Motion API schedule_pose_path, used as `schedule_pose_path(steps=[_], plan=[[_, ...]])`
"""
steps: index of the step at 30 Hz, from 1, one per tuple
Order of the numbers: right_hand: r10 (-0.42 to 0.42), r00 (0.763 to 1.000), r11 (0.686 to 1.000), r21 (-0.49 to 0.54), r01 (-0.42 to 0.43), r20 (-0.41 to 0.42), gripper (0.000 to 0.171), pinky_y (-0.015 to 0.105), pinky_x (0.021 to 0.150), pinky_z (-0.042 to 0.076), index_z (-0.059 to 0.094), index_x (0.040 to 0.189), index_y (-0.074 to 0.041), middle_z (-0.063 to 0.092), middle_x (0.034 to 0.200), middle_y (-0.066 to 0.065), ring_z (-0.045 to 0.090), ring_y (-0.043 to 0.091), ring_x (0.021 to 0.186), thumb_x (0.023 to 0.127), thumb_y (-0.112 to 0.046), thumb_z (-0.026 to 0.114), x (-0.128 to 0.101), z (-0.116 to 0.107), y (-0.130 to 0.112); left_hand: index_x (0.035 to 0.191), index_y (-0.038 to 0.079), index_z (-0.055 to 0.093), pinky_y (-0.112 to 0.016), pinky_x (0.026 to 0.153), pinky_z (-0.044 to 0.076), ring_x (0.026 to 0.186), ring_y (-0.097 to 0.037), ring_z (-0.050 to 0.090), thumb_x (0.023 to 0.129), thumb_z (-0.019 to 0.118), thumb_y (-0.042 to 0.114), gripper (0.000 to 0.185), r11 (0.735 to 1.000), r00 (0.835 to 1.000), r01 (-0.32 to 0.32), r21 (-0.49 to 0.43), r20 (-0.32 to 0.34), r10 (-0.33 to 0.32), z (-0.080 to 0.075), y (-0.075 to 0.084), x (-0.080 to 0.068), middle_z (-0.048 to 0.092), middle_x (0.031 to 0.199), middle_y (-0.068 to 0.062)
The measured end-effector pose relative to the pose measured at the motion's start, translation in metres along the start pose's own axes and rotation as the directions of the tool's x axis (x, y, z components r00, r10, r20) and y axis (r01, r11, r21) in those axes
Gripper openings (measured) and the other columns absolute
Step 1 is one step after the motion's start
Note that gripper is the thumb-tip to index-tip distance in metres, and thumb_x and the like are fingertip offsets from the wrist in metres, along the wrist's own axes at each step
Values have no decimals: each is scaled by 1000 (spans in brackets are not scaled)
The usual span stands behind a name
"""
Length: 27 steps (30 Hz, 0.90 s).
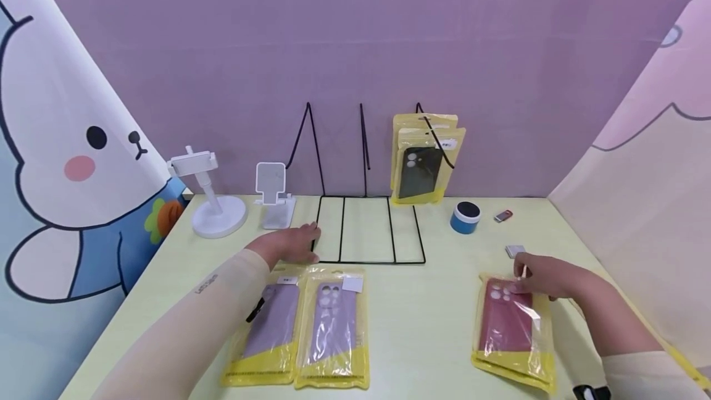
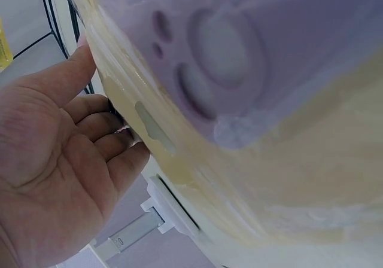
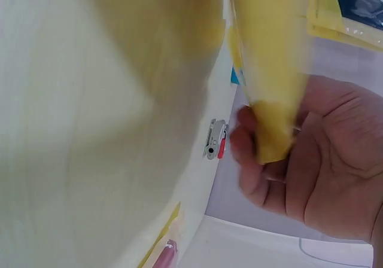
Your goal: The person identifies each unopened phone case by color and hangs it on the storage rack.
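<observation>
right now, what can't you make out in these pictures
Contents of the rear pouch, head view: behind the front pouch.
Print on that front pouch's label, head view: too small.
Part of the leftmost pouch, head view: under the sleeve.
End of the purple case, left wrist: frame cuts it.
Held pouch, right wrist: blurred, top cut off.

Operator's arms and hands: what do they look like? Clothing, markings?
Left hand and right hand: bare, no gloves. Left sleeve: pale cream, small dark lettering. Right sleeve: similar cream, ending farther up the forearm. A small black piece shows by each sleeve, identity unclear.
</observation>
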State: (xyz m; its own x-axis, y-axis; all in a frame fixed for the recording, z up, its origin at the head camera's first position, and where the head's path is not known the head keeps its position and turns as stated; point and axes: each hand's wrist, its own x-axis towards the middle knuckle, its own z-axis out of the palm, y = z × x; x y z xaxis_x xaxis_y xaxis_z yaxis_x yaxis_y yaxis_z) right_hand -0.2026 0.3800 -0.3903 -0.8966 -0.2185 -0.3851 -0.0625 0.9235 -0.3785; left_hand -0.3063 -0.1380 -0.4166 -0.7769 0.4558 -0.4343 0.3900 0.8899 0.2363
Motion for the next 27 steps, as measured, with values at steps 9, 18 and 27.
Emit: schedule_pose_path(steps=[9,18,27], plan=[[-115,979,991,-84,102,-169,36,45,79,53,61,109,1,66,96,9,59,24,87,84,-21,74,5,0,-6,157,4,15,-49,123,15,151,-36,11,98,58,37,80,1000,1000,1,2,-14,-1,1,0,0,7,164,-20],[-167,951,985,-94,147,-259,9,39,75,50,61,96,-9,61,88,4,55,23,86,91,-2,61,-2,-12,-22,156,2,15,-49,123,14,151,-37,10,100,55,35,77,999,999,-36,21,-2,36,0,-2,-1,6,163,-22],[-156,922,983,-148,109,-355,9,44,75,53,66,98,-9,67,88,0,59,22,84,91,-14,67,-17,-22,-43,156,0,16,-48,124,14,151,-37,10,100,56,35,77,999,999,-48,23,-6,48,1,-2,-1,7,163,-23]])
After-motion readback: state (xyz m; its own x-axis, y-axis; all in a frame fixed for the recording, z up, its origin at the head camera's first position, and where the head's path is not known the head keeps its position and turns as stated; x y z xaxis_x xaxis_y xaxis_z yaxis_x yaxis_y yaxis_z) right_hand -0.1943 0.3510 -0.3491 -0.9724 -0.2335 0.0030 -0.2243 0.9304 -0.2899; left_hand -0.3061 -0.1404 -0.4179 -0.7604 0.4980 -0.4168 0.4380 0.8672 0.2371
